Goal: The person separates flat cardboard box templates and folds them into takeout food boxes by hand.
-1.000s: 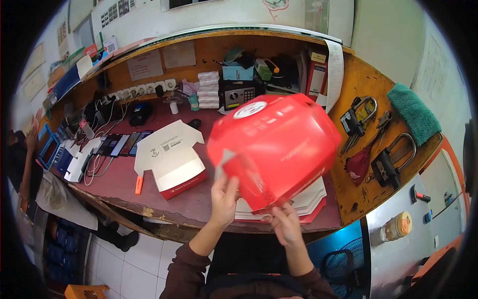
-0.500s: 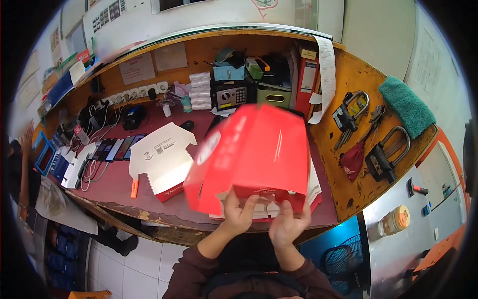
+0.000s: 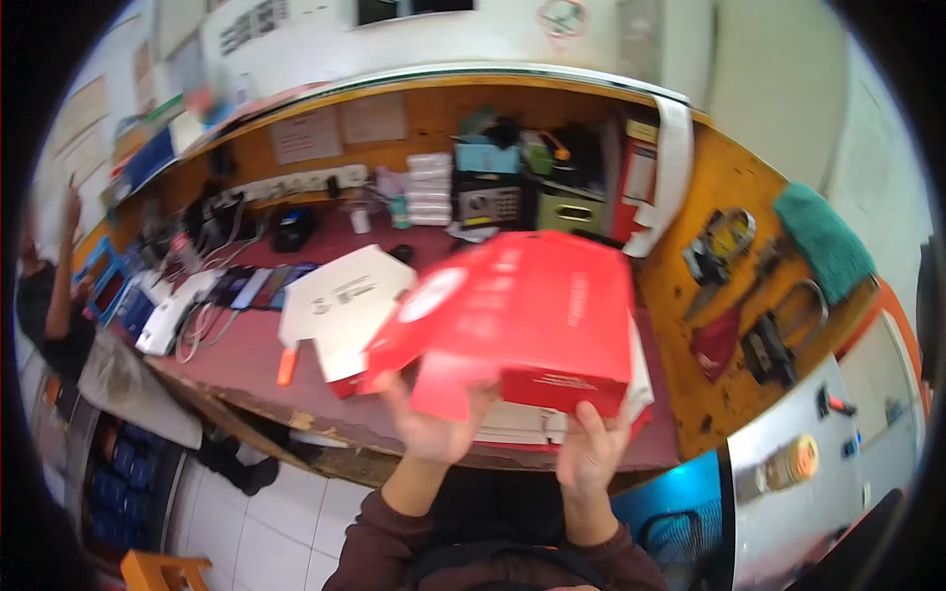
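Your left hand has shifted along the box to its left flap; blur hides whether that grip closes. Your right hand clamps the near wall. The box, seemingly part-folded, is above the desk.

Carton apparently above cardboard stack

A partly folded red carton is held tilted.
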